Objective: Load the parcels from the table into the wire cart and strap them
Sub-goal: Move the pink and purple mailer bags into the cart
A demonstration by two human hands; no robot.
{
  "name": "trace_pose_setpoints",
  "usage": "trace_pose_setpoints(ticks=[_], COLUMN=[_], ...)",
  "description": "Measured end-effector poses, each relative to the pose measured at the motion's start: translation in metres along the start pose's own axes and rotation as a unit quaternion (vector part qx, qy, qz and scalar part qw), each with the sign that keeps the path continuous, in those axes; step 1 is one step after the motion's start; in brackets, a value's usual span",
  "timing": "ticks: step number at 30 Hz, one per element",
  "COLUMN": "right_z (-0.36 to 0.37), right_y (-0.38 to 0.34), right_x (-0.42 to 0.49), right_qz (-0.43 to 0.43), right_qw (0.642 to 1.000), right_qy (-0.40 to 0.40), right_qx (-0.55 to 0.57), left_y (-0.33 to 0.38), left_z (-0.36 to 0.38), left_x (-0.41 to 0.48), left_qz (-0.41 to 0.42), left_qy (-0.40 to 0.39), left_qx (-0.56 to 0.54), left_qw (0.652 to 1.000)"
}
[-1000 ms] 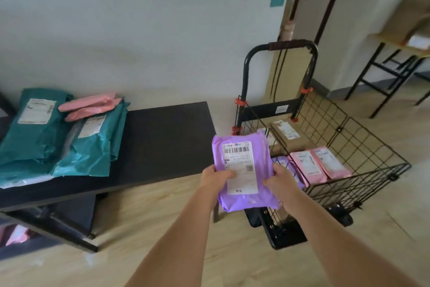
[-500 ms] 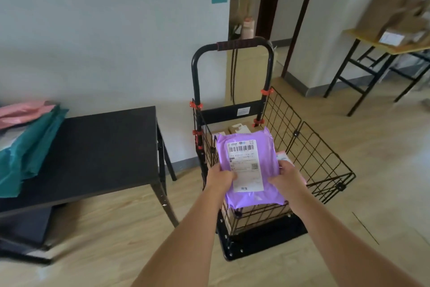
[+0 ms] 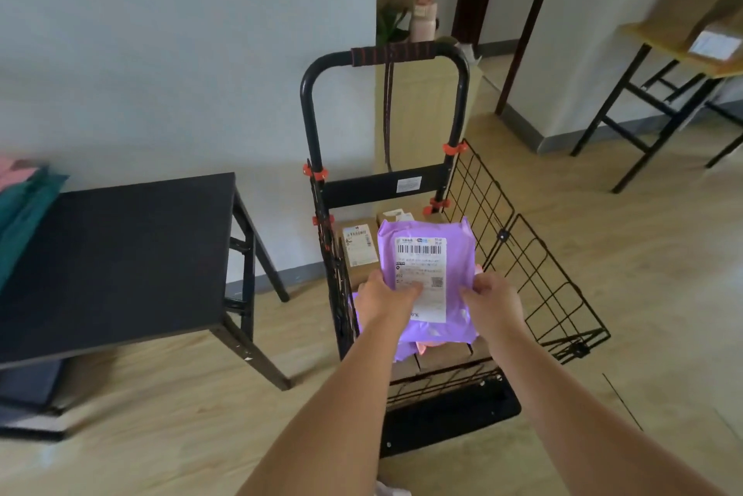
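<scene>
left hand (image 3: 388, 300) and right hand (image 3: 492, 300) grip the purple parcel (image 3: 426, 254) over the wire cart (image 3: 502, 236).
i'd lower it flat, label up, onto the boxes (image 3: 358, 254).

The purple parcel (image 3: 458, 266) is smooth, faintly glossy plastic film bearing a matt paper label (image 3: 432, 266). The wire cart (image 3: 534, 274) under it is thin black metal; left of the cart, the surface (image 3: 120, 254) looks matt black.

Head view, forward-down over hands (image 3: 438, 302)
</scene>
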State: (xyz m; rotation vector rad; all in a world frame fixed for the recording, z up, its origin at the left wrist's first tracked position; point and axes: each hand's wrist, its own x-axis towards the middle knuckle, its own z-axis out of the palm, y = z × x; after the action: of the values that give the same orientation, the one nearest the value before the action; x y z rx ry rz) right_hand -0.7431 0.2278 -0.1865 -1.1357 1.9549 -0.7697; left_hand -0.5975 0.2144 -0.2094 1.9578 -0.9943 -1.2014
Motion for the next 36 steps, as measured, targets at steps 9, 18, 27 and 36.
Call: trace_pose_setpoints(ticks=[9, 18, 27, 36], right_z=[0.045, 0.113, 0.167, 0.188], right_y=[-0.005, 0.061, 0.104, 0.122], right_x=[0.085, 0.137, 0.168, 0.178], right_qz=[0.05, 0.152, 0.171, 0.124], right_qw=[0.988, 0.96, 0.938, 0.93], right_qy=[-0.112, -0.203, -0.275, -0.308], right_qx=[-0.09, -0.119, -0.125, -0.156], left_y=[-0.001, -0.069, -0.116, -0.131], left_z=[0.019, 0.06, 0.092, 0.108], left_x=[0.082, 0.132, 0.166, 0.182], left_qz=[-0.108, -0.19, -0.277, -0.32], left_qy=[0.003, -0.038, -0.003, 0.013], left_qx=[0.016, 0.103, 0.144, 0.154], left_qw=[0.994, 0.976, 0.95, 0.935])
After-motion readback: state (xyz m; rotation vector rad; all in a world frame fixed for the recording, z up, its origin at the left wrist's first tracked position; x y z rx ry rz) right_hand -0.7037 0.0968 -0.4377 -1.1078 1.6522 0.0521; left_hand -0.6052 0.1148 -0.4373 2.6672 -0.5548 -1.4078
